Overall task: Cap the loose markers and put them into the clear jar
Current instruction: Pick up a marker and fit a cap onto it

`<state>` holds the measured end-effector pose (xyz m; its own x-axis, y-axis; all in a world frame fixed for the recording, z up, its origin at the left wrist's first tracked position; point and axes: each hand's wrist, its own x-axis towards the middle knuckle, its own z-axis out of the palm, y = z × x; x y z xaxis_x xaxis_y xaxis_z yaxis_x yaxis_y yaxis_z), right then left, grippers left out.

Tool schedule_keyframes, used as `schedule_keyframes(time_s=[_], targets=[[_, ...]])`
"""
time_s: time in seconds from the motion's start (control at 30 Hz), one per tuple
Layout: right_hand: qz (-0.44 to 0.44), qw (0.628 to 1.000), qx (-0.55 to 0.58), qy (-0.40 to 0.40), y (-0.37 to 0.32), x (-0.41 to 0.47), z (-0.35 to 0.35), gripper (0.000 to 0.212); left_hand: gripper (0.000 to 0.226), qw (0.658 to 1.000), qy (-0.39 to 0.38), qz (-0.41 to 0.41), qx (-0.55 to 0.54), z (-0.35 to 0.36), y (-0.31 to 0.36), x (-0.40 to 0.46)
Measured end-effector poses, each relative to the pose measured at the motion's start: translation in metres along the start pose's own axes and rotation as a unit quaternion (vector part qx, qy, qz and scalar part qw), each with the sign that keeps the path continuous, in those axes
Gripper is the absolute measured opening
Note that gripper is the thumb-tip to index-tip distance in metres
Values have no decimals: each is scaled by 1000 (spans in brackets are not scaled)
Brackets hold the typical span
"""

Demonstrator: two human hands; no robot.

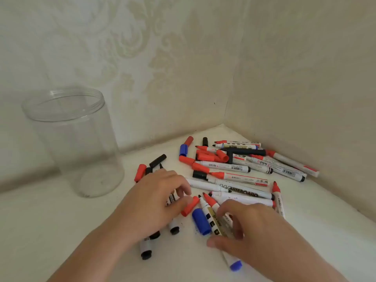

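Blue-ended marker (234, 261) lies under the right hand (250, 228), whose curled fingers close on it just right of the loose blue cap (201, 221), while the left hand (156, 198) pinches a red cap (190, 206) left of that cap; the first capping seems underway, needing matched colours, with the empty clear jar (75, 139) far left beyond.

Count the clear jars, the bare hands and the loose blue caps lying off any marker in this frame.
Clear plastic jar: 1
Bare hands: 2, left hand and right hand, which grips a gold-labelled marker
Loose blue plastic caps: 2
Total: 5
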<state>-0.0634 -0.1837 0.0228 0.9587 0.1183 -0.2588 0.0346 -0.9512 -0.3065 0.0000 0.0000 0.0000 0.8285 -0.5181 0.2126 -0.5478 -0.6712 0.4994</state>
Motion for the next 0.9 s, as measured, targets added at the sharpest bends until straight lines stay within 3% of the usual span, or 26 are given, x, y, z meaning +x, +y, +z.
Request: schedule_keyframes(time_s=[0.03, 0.13, 0.47, 0.63, 0.73, 0.8, 0.9], targets=[[9, 999, -9, -29, -5, 1, 1, 52, 11, 999, -26, 17, 11, 1, 1, 0], [-15, 999, -50, 0, -6, 4, 16, 69, 19, 993, -73, 86, 31, 3, 3, -2], [-10, 976, 193, 102, 26, 5, 2, 40, 28, 982, -107, 140, 65, 20, -1, -1], [-24, 956, 246, 159, 32, 6, 1, 23, 23, 985, -48, 152, 64, 27, -2, 4], [-36, 933, 311, 178, 33, 4, -3, 26, 16, 995, 55, 81, -25, 16, 2, 4], [-41, 927, 331, 174, 34, 1, -5, 34, 26, 989, 121, 30, -76, 11, -2, 3], [-65, 940, 290, 169, 35, 0, -5, 28, 28, 984, 144, -12, -108, 9, -10, 2]])
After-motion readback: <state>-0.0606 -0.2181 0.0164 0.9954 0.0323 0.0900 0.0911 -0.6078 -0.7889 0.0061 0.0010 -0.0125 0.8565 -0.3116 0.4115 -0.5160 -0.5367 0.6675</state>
